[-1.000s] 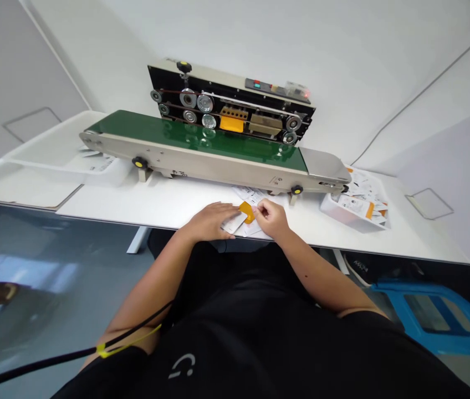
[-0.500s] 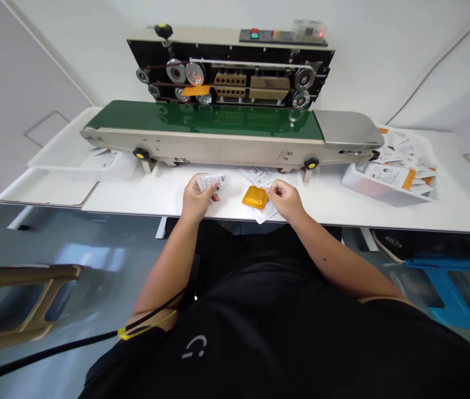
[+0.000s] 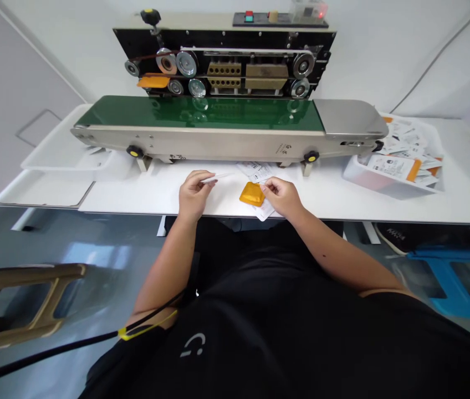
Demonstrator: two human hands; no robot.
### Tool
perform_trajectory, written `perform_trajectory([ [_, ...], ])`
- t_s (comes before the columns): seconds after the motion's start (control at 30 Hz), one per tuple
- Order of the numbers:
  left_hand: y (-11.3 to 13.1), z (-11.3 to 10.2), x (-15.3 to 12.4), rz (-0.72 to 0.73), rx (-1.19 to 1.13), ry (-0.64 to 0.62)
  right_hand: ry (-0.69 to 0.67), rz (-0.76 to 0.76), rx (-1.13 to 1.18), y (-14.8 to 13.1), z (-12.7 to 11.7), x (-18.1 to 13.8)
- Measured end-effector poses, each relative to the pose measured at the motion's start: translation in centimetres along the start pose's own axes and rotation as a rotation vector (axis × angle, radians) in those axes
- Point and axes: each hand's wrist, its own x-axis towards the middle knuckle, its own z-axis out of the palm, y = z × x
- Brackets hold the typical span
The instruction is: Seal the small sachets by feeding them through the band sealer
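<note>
My left hand (image 3: 193, 194) pinches a thin white printed packet (image 3: 214, 178) between thumb and fingers, its edge turned toward me just above the table. Across from it, my right hand (image 3: 282, 195) is closed at the upper right corner of a puffy orange packet (image 3: 252, 194). Under that orange packet and the right hand lies a white packet (image 3: 265, 210), partly covered. More white printed packets (image 3: 254, 169) lie flat behind, reaching beneath the sealing machine's conveyor.
A band sealing machine with a green conveyor belt (image 3: 235, 113) spans the table's back. Another orange packet (image 3: 153, 82) sits in its rollers at left. A white bin (image 3: 380, 180) full of packets stands at right, a shallow white tray (image 3: 58, 158) at left.
The white packet in my left hand has tilted from face-on to edge-on. The orange packet in the machine has travelled left along the rollers. My right hand stays at the orange packet.
</note>
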Motion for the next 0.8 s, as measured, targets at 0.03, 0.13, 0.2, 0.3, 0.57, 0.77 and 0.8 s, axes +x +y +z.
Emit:
perform_trajectory([
  [0.03,0.4,-0.1,0.0,0.069,0.06,-0.046,-0.003,-0.026,-0.009,-0.3,0.1,0.0],
  [0.13,1.4,-0.3,-0.2,0.224,0.186,-0.233,-0.055,-0.048,0.065,-1.3,1.0,0.3],
  [0.2,1.8,-0.3,-0.3,0.291,0.217,-0.347,-0.113,0.011,0.214,-1.9,1.8,0.7],
  [0.3,2.1,-0.3,-0.2,0.386,0.234,-0.468,-0.145,0.1,0.401,-2.2,2.7,1.6],
  [0.57,1.9,-0.2,-0.1,0.256,0.075,-0.399,-0.062,-0.225,0.074,-4.3,2.2,2.3],
  [0.77,2.2,-0.1,-0.4,0.293,0.179,-0.285,-0.056,-0.564,-0.146,-6.2,3.7,1.1],
  [0.8,2.3,-0.2,-0.5,0.291,0.178,-0.263,-0.047,-0.597,-0.165,-6.3,4.0,1.1],
])
